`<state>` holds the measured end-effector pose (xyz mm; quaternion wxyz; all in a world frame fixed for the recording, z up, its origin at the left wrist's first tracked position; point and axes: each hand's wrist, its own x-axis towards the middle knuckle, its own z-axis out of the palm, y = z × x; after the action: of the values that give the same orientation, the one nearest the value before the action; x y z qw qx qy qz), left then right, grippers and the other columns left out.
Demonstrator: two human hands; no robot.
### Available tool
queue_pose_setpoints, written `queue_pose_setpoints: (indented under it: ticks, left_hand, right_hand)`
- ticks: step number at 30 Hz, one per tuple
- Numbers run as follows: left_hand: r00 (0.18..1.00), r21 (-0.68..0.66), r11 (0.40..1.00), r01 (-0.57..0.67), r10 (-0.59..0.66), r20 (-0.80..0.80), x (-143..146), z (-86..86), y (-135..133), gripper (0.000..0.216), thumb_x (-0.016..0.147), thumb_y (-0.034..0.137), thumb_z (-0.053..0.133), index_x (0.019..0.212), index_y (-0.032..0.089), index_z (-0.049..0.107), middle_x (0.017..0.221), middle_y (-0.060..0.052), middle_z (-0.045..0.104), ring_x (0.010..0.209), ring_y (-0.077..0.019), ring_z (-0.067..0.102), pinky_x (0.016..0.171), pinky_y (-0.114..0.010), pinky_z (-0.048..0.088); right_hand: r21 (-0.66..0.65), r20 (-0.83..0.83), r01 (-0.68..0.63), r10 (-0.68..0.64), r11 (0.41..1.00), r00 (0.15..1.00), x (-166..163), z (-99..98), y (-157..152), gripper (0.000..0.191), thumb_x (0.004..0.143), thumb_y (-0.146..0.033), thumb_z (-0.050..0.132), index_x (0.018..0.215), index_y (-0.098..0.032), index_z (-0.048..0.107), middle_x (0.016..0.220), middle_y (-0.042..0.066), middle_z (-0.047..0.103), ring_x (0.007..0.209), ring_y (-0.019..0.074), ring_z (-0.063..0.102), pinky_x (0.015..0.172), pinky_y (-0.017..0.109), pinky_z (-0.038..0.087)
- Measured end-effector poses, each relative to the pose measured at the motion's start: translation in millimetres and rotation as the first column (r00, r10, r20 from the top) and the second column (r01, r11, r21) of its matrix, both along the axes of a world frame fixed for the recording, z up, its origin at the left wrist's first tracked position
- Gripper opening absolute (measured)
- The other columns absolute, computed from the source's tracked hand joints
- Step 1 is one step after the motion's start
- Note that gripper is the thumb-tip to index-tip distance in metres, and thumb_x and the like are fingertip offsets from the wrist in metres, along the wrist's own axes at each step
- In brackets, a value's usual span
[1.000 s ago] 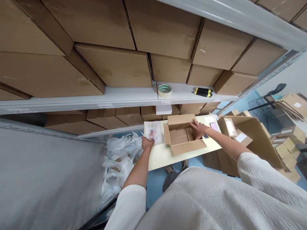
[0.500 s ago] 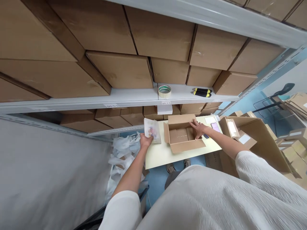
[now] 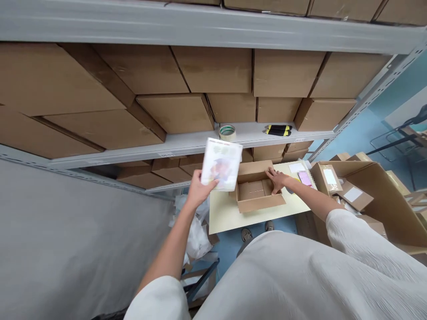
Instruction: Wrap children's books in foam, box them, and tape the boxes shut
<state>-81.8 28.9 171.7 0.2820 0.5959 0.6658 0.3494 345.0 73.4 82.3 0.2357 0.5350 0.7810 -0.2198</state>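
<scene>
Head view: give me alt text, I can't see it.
The left hand holds a flat white rectangular item printed with a picture; the right hand rests at the right end of an open brown cardboard box on a pale yellow table.

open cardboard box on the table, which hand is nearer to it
Right. The right hand touches the box at its right end; the left hand is off to its left, holding a white packet.

Pale metal shelving (image 3: 200, 26) spans the upper frame; gray wall (image 3: 66, 235) fills lower left, blue floor (image 3: 227, 252) lower center.
</scene>
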Motion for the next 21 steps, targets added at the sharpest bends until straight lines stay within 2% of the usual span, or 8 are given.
queue_pose_setpoints:
  ticks: [3,6,10,15,17,18,21]
  left_hand:
    - [0.980,-0.063,0.981,0.185,-0.189,-0.064,45.0,3.6,20.2,0.048,0.079,0.038,0.080,0.115,0.022,0.054,0.110,-0.004,0.071,0.101,-0.0253,0.069,0.086,-0.035,0.057]
    - [0.919,-0.191,0.922,0.338,-0.367,-0.145,76.3,-5.5,42.7,0.043,0.079,0.035,0.077,0.113,0.023,0.054,0.106,-0.003,0.072,0.096,-0.0255,0.069,0.082,-0.034,0.054]
    - [0.780,-0.351,0.790,0.502,-0.589,-0.211,94.5,-25.0,68.2,0.043,0.073,0.031,0.079,0.108,0.023,0.056,0.106,-0.005,0.073,0.101,-0.0287,0.069,0.083,-0.033,0.052]
    - [0.675,-0.448,0.662,0.601,-0.720,-0.160,111.5,-47.8,85.0,0.048,0.068,0.037,0.082,0.109,0.024,0.060,0.109,-0.005,0.074,0.101,-0.0288,0.069,0.084,-0.033,0.052]
    - [0.653,-0.458,0.663,0.593,-0.728,-0.209,118.0,-54.6,87.1,0.049,0.067,0.037,0.085,0.109,0.025,0.062,0.112,-0.006,0.075,0.106,-0.0307,0.068,0.091,-0.036,0.051]
    - [0.646,-0.436,0.685,0.583,-0.717,-0.262,119.8,-57.3,87.6,0.048,0.068,0.035,0.086,0.109,0.025,0.063,0.115,-0.007,0.075,0.111,-0.0326,0.067,0.097,-0.039,0.050]
    - [0.683,-0.256,0.801,0.542,-0.597,-0.421,116.4,-63.5,87.8,0.032,0.083,0.029,0.078,0.112,0.025,0.065,0.127,-0.013,0.074,0.129,-0.0371,0.060,0.110,-0.048,0.042]
  right_hand:
    - [0.012,-0.073,-0.004,0.005,1.000,0.997,5.5,-0.1,-2.1,0.175,0.047,-0.080,0.092,0.177,-0.029,-0.012,0.184,0.017,-0.017,0.155,0.0562,0.035,0.124,0.063,0.037]
    - [0.011,-0.111,0.001,0.000,1.000,0.994,8.9,3.0,-4.8,0.177,0.049,-0.079,0.093,0.175,-0.026,-0.019,0.183,0.018,-0.017,0.156,0.0548,0.033,0.125,0.062,0.034]
    - [0.007,-0.141,0.015,-0.014,1.000,0.990,10.8,7.7,-8.4,0.176,0.052,-0.078,0.092,0.174,-0.025,-0.024,0.184,0.018,-0.015,0.156,0.0537,0.034,0.125,0.060,0.033]
    - [0.039,-0.195,0.024,-0.016,0.999,0.981,15.2,9.9,-14.5,0.172,0.057,-0.077,0.091,0.173,-0.029,-0.025,0.185,0.015,-0.012,0.156,0.0522,0.035,0.126,0.060,0.031]
    - [0.050,-0.212,0.027,-0.016,0.998,0.977,17.3,9.0,-16.0,0.169,0.059,-0.076,0.091,0.173,-0.031,-0.025,0.185,0.015,-0.012,0.155,0.0518,0.035,0.127,0.060,0.031]
    - [0.053,-0.218,0.026,-0.014,0.998,0.976,18.3,8.0,-16.3,0.169,0.060,-0.076,0.091,0.173,-0.030,-0.025,0.185,0.015,-0.013,0.155,0.0516,0.035,0.127,0.059,0.030]
    - [0.059,-0.230,0.013,0.001,0.998,0.973,20.4,2.6,-15.4,0.167,0.061,-0.075,0.091,0.174,-0.030,-0.022,0.185,0.015,-0.012,0.155,0.0514,0.036,0.126,0.059,0.031]
